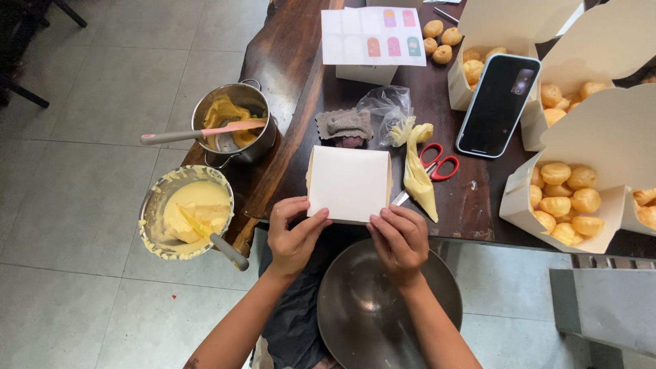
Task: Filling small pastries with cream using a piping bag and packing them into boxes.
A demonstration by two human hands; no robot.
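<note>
A closed cream cardboard box [349,182] sits at the near edge of the dark wooden table [294,61]. My left hand [294,236] grips its near left corner, thumb on the lid. My right hand [400,239] presses on its near right edge with curled fingers. Right beside the box lies a piping bag [418,174] filled with yellow cream, on top of red-handled scissors [437,164]. An empty metal bowl [383,307] rests in my lap below the hands.
On the left stand a bowl of yellow cream [188,212] with a spoon and a steel pot [236,123] with a pink spatula. A phone [497,104], a sticker sheet [372,35], a grey cloth [345,126] and open boxes of cream puffs [567,201] fill the table's right side.
</note>
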